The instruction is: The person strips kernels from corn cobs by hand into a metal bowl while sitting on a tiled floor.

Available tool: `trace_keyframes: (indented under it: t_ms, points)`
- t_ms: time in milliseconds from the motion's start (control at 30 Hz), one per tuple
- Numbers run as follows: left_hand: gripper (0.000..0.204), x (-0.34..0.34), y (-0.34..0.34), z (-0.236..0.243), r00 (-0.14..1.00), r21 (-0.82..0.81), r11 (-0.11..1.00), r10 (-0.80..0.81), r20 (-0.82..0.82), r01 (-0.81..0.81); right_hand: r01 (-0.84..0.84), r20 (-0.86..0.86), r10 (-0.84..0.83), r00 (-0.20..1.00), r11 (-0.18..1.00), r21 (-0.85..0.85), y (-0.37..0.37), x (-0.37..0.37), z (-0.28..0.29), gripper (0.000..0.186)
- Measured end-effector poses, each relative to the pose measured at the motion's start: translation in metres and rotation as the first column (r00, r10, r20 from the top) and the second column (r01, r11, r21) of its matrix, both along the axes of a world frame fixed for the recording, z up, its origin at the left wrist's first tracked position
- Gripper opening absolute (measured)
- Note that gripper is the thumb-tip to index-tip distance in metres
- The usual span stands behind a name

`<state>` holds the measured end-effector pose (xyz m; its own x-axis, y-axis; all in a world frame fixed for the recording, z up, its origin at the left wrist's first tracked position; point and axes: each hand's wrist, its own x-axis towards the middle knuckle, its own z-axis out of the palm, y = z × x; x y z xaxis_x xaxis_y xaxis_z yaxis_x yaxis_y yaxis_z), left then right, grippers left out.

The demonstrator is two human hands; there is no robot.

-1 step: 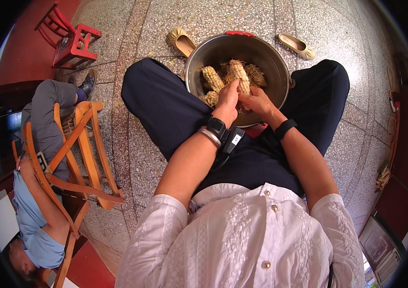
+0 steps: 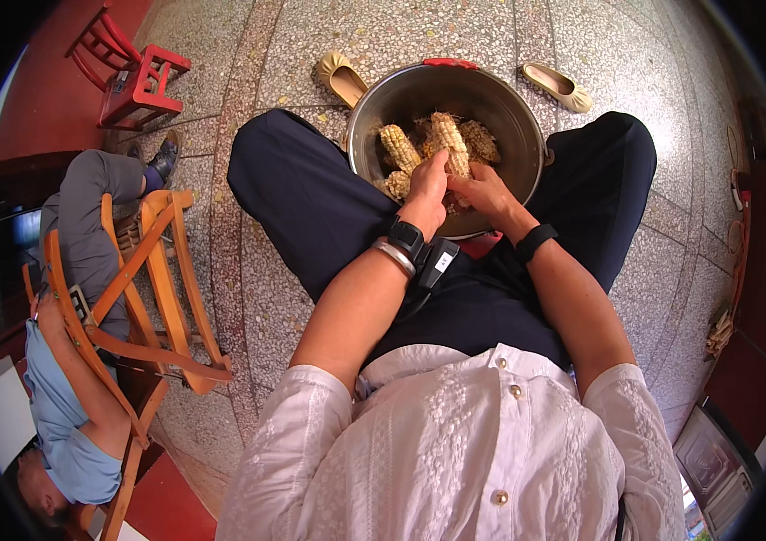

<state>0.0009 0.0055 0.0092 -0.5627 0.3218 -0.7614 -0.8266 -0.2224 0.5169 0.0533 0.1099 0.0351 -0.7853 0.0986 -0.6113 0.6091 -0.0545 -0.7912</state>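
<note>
Between my knees stands a round metal pot (image 2: 513, 117) with red handles. Inside it lie several corn cobs (image 2: 399, 147), with some loose yellow kernels among them. One pale corn cob (image 2: 449, 135) sticks up from between my hands, pointing away from me. My left hand (image 2: 428, 194) is closed around its near left side, thumb along the cob. From the right, my right hand (image 2: 486, 192) grips the lower part of the same cob. My fingers partly hide the cob's near end and the pot's bottom.
Two beige slip-on shoes (image 2: 339, 79) lie on the speckled floor beyond the pot. A red chair (image 2: 137, 86) stands at the far left. Closer on the left, a person in a light blue shirt (image 2: 63, 419) sits in a wooden chair (image 2: 162, 288).
</note>
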Motion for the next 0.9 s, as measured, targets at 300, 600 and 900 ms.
trace_keyframes:
  t_ms: [300,600,900]
  points:
    - [0.032,-0.001,-0.002,-0.014,1.0,0.01,1.0,0.0,-0.031,0.001,-0.002,0.009,0.002,1.0,1.0,-0.017,-0.002,-0.001,0.004,0.029]
    - [0.032,0.0,-0.002,-0.004,1.0,0.004,1.0,0.009,-0.014,-0.009,0.019,0.034,-0.018,0.999,0.999,-0.036,-0.001,-0.002,0.001,0.029]
    - [0.033,0.0,-0.003,-0.007,1.0,0.027,0.999,0.018,-0.014,-0.018,0.006,0.046,-0.005,0.999,1.0,-0.017,0.001,-0.002,0.0,0.032]
